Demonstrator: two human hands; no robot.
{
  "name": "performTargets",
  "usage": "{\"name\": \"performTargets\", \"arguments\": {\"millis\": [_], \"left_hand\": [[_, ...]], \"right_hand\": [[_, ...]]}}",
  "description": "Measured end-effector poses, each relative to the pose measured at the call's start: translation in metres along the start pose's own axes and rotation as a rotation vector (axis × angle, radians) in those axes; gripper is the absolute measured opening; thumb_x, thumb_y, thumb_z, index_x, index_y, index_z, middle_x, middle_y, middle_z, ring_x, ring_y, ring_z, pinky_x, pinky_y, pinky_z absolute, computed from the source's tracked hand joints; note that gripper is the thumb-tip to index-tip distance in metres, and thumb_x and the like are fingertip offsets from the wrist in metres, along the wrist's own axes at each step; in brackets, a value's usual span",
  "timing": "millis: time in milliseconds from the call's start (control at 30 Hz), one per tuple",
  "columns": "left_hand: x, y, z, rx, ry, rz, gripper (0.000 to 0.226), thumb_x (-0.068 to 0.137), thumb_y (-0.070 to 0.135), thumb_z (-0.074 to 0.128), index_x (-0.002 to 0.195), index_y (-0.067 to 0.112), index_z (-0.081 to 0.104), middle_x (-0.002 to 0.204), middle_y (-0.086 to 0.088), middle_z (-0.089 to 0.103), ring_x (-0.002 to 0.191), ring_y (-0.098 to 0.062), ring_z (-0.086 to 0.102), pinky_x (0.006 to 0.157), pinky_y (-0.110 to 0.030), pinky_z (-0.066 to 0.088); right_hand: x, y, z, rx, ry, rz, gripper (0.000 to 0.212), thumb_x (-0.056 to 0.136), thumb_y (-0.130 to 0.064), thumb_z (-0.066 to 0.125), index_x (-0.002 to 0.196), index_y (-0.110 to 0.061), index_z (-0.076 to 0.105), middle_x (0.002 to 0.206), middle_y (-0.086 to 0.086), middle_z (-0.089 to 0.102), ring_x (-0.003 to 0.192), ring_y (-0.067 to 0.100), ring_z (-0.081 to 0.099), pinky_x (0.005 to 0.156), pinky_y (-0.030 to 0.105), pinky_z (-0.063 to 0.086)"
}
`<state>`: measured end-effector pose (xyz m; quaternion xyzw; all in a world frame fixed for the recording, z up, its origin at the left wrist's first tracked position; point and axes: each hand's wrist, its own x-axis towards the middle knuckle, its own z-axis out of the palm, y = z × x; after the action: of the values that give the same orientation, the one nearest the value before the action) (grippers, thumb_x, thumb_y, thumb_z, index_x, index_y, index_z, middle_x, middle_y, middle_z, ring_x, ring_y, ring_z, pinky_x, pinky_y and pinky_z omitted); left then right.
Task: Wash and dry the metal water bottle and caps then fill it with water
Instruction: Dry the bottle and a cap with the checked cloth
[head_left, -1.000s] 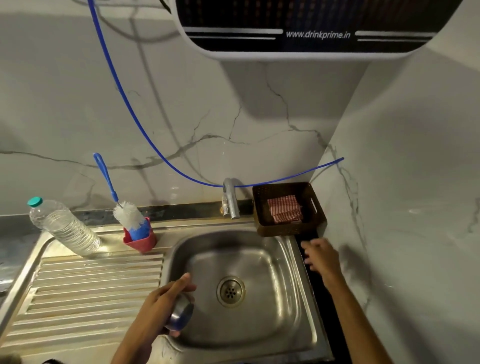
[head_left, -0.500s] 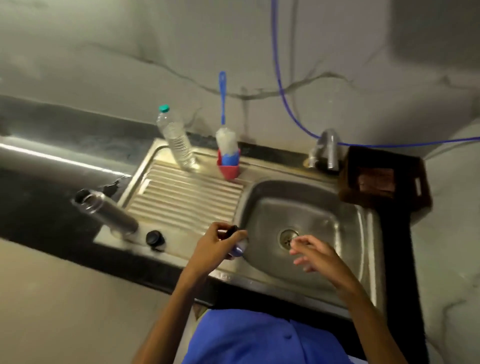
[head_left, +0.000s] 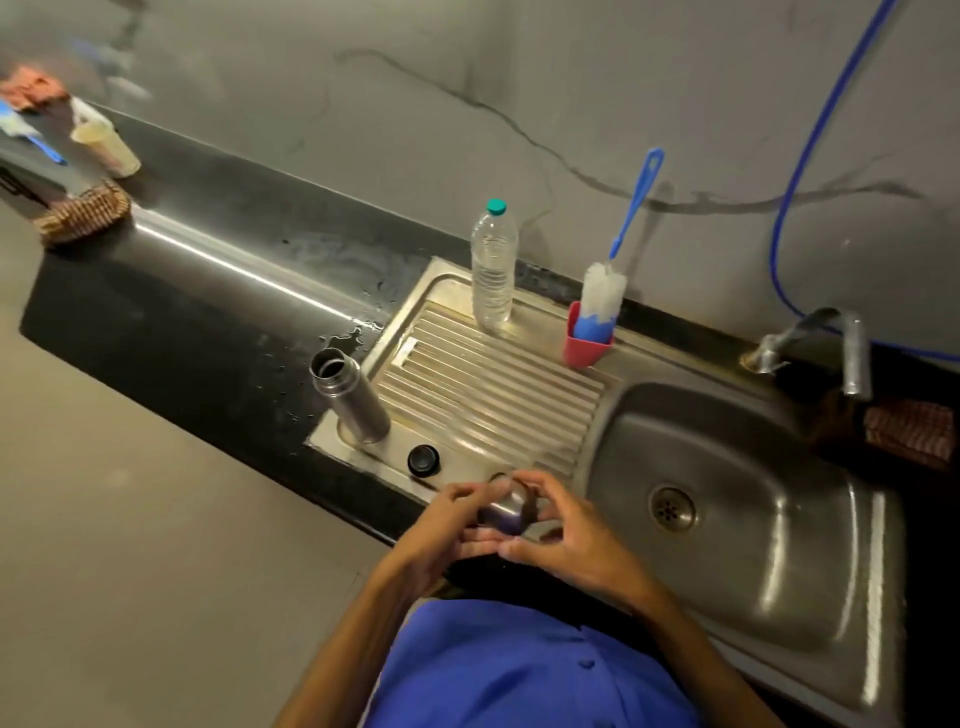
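The metal water bottle (head_left: 349, 397) stands open and upright at the near left corner of the steel drainboard (head_left: 483, 395). A small black cap (head_left: 423, 460) lies on the drainboard just right of it. My left hand (head_left: 441, 525) and my right hand (head_left: 566, 530) both hold a shiny metal cup-shaped cap (head_left: 506, 506) over the front edge of the drainboard, fingers wrapped around its sides. The sink basin (head_left: 779, 519) lies to the right of my hands.
A clear plastic bottle (head_left: 493, 267) and a red holder (head_left: 587, 351) with a blue bottle brush (head_left: 628, 208) stand at the back of the drainboard. The tap (head_left: 852, 358) is at the back right, beside a brown basket with a checked cloth (head_left: 914, 431). The black counter (head_left: 208, 291) is wet.
The view has swung left and down. My right hand moved from the sink's right side to join my left hand on the metal cap, which shifted from over the basin to the drainboard's front edge.
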<state>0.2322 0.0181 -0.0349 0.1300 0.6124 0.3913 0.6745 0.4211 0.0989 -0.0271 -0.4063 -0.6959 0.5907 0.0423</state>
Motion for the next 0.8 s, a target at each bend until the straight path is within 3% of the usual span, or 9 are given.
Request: {"name": "performTargets", "arguments": {"millis": [100,233,300,467,567,667,800], "left_hand": [[0.008,0.006,-0.021,0.015,-0.009,-0.012,0.072,0.082,0.06,0.082,0.135,0.017,0.058,0.125,-0.016,0.072,0.113,-0.036,0.073,0.086,-0.036,0.063],[0.008,0.019,-0.073,0.237,0.015,0.042,0.061,0.086,0.072,0.068,0.131,0.032,0.059,0.117,0.002,0.075,0.102,-0.011,0.076,0.084,-0.033,0.063],[0.007,0.021,-0.108,0.332,0.08,0.058,0.061,0.083,0.078,0.064,0.126,0.034,0.063,0.113,0.008,0.076,0.098,-0.007,0.074,0.085,-0.032,0.062],[0.006,0.027,-0.184,0.365,0.241,0.015,0.042,0.092,0.061,0.064,0.121,0.031,0.063,0.112,0.005,0.074,0.101,-0.017,0.071,0.087,-0.037,0.059],[0.009,0.034,-0.21,0.392,0.305,0.021,0.035,0.093,0.053,0.068,0.118,0.03,0.061,0.113,0.003,0.071,0.101,-0.018,0.07,0.083,-0.033,0.059],[0.016,0.044,-0.223,0.414,0.356,0.065,0.046,0.09,0.049,0.075,0.126,0.025,0.058,0.11,0.004,0.071,0.1,-0.014,0.07,0.077,-0.03,0.057],[0.03,0.056,-0.228,0.53,0.373,0.134,0.076,0.083,0.044,0.085,0.144,0.023,0.044,0.124,0.006,0.061,0.099,-0.008,0.064,0.073,-0.023,0.05]], "right_hand": [[0.028,-0.02,0.021,-0.038,0.143,-0.069,0.062,0.076,-0.04,0.087,0.128,-0.043,0.055,0.118,-0.017,0.065,0.103,0.003,0.066,0.079,0.024,0.059],[0.053,-0.028,0.033,-0.048,0.252,-0.018,0.054,0.074,-0.033,0.087,0.119,-0.037,0.057,0.109,-0.014,0.068,0.096,0.0,0.066,0.074,0.014,0.052],[0.064,-0.029,0.039,-0.052,0.333,0.048,0.058,0.07,-0.032,0.089,0.116,-0.031,0.053,0.107,-0.013,0.064,0.095,0.0,0.063,0.075,0.014,0.05],[0.085,-0.021,0.049,-0.053,0.389,0.141,0.072,0.068,-0.018,0.093,0.12,-0.019,0.043,0.107,-0.017,0.057,0.097,-0.016,0.057,0.075,0.006,0.045],[0.099,-0.009,0.062,-0.153,0.38,0.151,0.079,0.065,-0.018,0.092,0.129,-0.025,0.047,0.114,-0.016,0.058,0.105,-0.003,0.059,0.084,0.007,0.045],[0.113,0.009,0.08,-0.27,0.358,0.152,0.066,0.065,-0.021,0.088,0.124,-0.024,0.058,0.119,-0.004,0.056,0.108,0.016,0.061,0.089,0.016,0.046],[0.122,0.021,0.102,-0.31,0.317,0.164,0.062,0.07,-0.023,0.087,0.122,-0.024,0.053,0.12,-0.006,0.05,0.106,0.011,0.055,0.081,0.002,0.037]]}}
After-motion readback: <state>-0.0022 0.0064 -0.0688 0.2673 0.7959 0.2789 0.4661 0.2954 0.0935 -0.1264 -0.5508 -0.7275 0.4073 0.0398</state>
